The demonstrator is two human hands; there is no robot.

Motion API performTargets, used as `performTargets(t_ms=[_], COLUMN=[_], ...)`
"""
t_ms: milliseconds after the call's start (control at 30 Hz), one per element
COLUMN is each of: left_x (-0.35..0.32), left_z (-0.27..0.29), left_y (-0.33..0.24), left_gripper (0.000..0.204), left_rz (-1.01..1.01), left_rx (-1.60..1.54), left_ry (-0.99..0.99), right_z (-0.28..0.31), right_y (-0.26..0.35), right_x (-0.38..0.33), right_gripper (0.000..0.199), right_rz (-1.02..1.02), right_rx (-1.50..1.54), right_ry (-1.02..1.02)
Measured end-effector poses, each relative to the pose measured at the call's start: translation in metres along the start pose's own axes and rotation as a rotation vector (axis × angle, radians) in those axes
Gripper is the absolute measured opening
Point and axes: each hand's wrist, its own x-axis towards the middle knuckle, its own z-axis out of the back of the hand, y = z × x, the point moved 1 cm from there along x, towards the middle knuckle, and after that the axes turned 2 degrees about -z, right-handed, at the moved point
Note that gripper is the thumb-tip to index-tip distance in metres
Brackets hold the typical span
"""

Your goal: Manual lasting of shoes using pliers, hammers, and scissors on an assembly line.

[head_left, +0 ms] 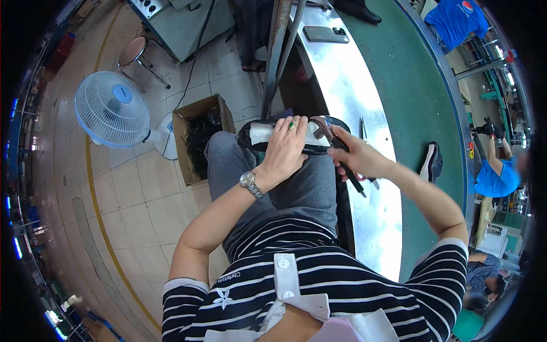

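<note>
Across my lap lies a black shoe (244,137), its white underside or lining (261,134) facing up; which one I cannot tell. My left hand (285,149) wraps over its middle and grips it. My right hand (363,157) is closed round the dark handles of metal-headed pincers (322,129). The head of the pincers rests at the right end of the shoe, against its edge; whether the jaws bite material is too small to tell. Partly under my right hand, a red-handled tool (360,177), maybe scissors, lies on the metal bench.
The shiny metal bench (373,228) bears a phone (326,35) and a thin pointed tool (363,127). Beyond runs a green belt (399,74) with a black shoe (432,162). Left are a box of dark scraps (199,139), a fan (112,109) and a stool (133,51). Co-workers sit at right.
</note>
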Motion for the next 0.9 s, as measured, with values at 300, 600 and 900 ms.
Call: performTargets(t_ms=[300, 600, 900], left_x=[-0.013, -0.010, -0.004], left_z=[-0.016, -0.028, -0.026], left_y=[0.011, 0.018, 0.016], left_gripper=[0.080, 0.075, 0.070], left_rz=[-0.105, -0.243, -0.201], left_rx=[-0.069, 0.237, 0.235], left_ry=[-0.131, -0.161, -0.185], right_z=[-0.010, -0.003, 0.005], right_y=[-0.035, -0.009, -0.014], right_x=[-0.001, 0.025, 0.040], right_gripper=[0.053, 0.056, 0.063], right_rz=[0.279, 0.313, 0.268], right_rx=[-0.366, -0.456, -0.536], right_ry=[-0.270, -0.616, -0.581])
